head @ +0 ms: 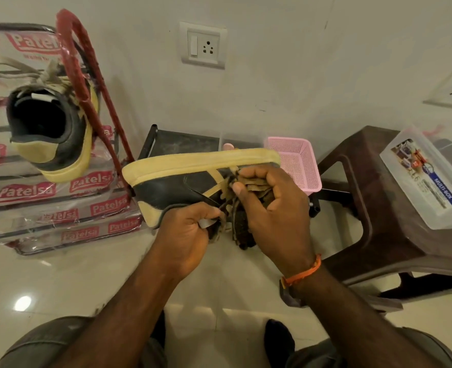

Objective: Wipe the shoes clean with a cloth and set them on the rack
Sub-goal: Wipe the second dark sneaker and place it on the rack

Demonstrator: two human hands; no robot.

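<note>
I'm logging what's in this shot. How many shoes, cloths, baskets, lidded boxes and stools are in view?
Shoes: 2, one on the rack and one held in the hands
Cloths: 1, a brown cloth in the right hand
Baskets: 1, pink basket
Lidded boxes: 1, clear box
Stools: 1, brown stool
Total: 6

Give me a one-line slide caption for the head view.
Left hand grips a black-and-yellow shoe while the right hand rubs it with a cloth.
</note>
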